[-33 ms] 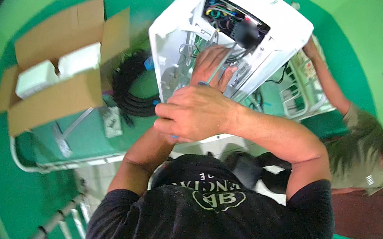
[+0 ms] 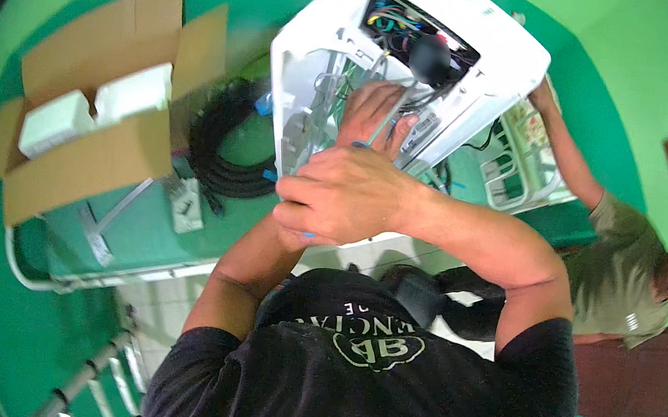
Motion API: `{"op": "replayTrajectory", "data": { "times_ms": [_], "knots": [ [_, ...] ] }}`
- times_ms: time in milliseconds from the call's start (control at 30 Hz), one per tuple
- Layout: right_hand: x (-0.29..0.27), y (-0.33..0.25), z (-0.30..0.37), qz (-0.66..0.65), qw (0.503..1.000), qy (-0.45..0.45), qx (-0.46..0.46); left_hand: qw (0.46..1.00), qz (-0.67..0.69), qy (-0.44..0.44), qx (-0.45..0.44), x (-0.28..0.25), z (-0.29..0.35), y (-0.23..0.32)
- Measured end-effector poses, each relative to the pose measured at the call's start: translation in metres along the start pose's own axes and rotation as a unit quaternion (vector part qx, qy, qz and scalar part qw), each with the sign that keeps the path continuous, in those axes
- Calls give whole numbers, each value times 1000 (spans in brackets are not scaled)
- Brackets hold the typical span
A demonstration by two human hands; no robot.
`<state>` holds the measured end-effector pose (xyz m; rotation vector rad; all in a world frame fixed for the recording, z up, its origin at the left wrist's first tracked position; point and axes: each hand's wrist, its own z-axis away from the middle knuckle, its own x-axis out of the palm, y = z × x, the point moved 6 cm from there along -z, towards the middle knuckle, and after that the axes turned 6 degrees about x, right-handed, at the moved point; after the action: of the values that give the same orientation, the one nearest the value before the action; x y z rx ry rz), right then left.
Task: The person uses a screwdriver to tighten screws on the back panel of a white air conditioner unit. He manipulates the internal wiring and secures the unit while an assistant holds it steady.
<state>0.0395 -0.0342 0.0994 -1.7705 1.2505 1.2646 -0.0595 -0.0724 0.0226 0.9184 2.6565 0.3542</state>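
- The casing [image 2: 510,41] is standing at the far side of the bed [image 2: 141,242], straight ahead of the person.
- The left hand [image 2: 376,111] is reaching inside it; the right hand [image 2: 345,193] is sitting nearer, above the left forearm.
- The screwdriver [image 2: 383,125] is running from the right hand into the casing.
- The box [image 2: 88,180] is lying at the left, with two packages [image 2: 57,124] resting side by side in it.
- A coil [image 2: 215,139] is lying between box and casing.
- A packet [image 2: 188,208] is lying before the coil.
- A co-worker [image 2: 623,269] is standing at the right.
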Motion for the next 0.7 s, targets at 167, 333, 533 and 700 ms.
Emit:
{"op": "replayTrajectory", "data": {
  "times_ms": [167,333,533,700],
  "knots": [
    [13,0,1,10,998,-61,18,993,48,90,-59,3,-1,0],
    [14,2,-7,11,996,-85,10,992,31,100,-77,9,0,-11],
    [9,9,-13,-1,997,-73,16,991,34,110,-72,5,-7,-12],
    [-1,14,-12,-18,999,-24,39,993,14,85,-83,1,-12,-11]
  ]
}}
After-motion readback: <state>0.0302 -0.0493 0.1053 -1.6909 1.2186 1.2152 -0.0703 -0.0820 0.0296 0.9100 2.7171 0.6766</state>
